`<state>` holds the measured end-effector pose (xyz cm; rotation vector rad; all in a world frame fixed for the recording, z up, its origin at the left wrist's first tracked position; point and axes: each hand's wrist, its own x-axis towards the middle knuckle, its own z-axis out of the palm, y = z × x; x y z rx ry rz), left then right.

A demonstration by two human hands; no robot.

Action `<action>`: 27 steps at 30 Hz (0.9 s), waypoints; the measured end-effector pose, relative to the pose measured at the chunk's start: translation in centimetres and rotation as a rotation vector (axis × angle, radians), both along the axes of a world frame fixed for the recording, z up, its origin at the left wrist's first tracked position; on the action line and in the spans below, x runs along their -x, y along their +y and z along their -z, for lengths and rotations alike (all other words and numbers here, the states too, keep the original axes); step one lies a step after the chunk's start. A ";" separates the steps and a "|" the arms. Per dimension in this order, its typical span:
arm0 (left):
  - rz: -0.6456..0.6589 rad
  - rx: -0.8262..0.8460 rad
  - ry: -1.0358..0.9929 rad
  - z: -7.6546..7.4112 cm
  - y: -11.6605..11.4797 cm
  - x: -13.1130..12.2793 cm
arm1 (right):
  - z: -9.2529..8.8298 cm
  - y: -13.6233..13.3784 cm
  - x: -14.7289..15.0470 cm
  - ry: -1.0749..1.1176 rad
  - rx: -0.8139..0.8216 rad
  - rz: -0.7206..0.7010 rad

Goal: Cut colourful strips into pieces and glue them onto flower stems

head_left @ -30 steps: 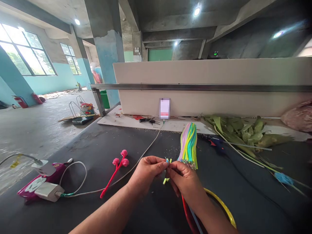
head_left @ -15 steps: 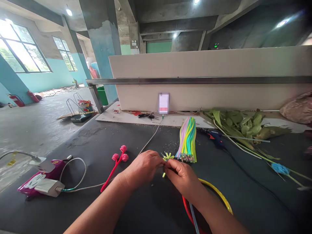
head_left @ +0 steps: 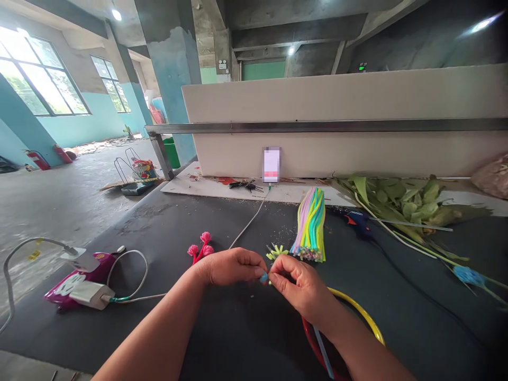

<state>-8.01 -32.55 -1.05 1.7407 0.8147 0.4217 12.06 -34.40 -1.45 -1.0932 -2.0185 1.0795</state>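
My left hand (head_left: 232, 266) and my right hand (head_left: 297, 286) meet over the dark table (head_left: 198, 328), both pinched on a small blue piece (head_left: 264, 277) of fuzzy wire with a bit of yellow beside it. Just beyond the fingertips lie short yellow-green cut pieces (head_left: 277, 252). A bundle of pastel fuzzy wires (head_left: 310, 225) lies past my right hand. A pink stem with three pompoms (head_left: 201, 250) lies behind my left hand, partly hidden by it. Yellow and red rings (head_left: 359, 317) and a blue stick (head_left: 323, 357) sit under my right wrist.
A pink power strip with a white charger (head_left: 81, 286) and a cable sits at the left. A phone (head_left: 271, 164) leans on the white partition (head_left: 337, 153). Green artificial leaves (head_left: 400, 203), a glue gun (head_left: 357, 221) and a blue-tipped stem (head_left: 468, 275) lie right.
Both hands have come slightly toward me. The yellow-green cut pieces that were at my fingertips now lie on the table, and a small blue piece is between my fingers.
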 end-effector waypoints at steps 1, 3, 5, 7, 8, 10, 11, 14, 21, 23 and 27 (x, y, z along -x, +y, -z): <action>0.004 0.034 -0.027 0.1 0.0 0.0 | 0.0 0.0 0.0 0.008 0.015 -0.004; 0.009 0.087 -0.072 0.4 0.1 0.0 | 0.0 0.1 0.0 0.014 0.049 -0.014; -0.003 0.119 -0.103 0.5 0.1 0.0 | 0.3 0.2 0.0 0.012 0.073 -0.011; -0.022 0.140 -0.127 0.5 0.1 -0.1 | 0.8 0.4 0.0 0.011 0.079 0.006; -0.031 0.151 -0.135 0.6 0.1 -0.1 | 1.0 0.4 0.1 0.007 0.080 0.021; -0.054 0.173 -0.152 0.6 0.1 -0.3 | 1.4 0.5 0.3 -0.012 0.091 0.055; -0.075 0.182 -0.160 0.7 0.1 -0.4 | 1.5 0.5 0.4 -0.022 0.102 0.072; -0.166 0.220 -0.188 1.0 0.1 -1.0 | 1.5 0.5 0.8 -0.020 0.166 0.136; -0.254 0.257 -0.193 1.1 0.0 -1.8 | 1.9 0.7 0.8 0.002 0.157 0.204; -0.245 0.296 -0.177 1.0 0.0 -1.9 | 2.1 0.8 0.8 -0.033 0.076 0.211; -0.250 0.354 -0.213 1.3 0.1 -1.9 | 2.4 0.9 0.9 -0.069 0.056 0.257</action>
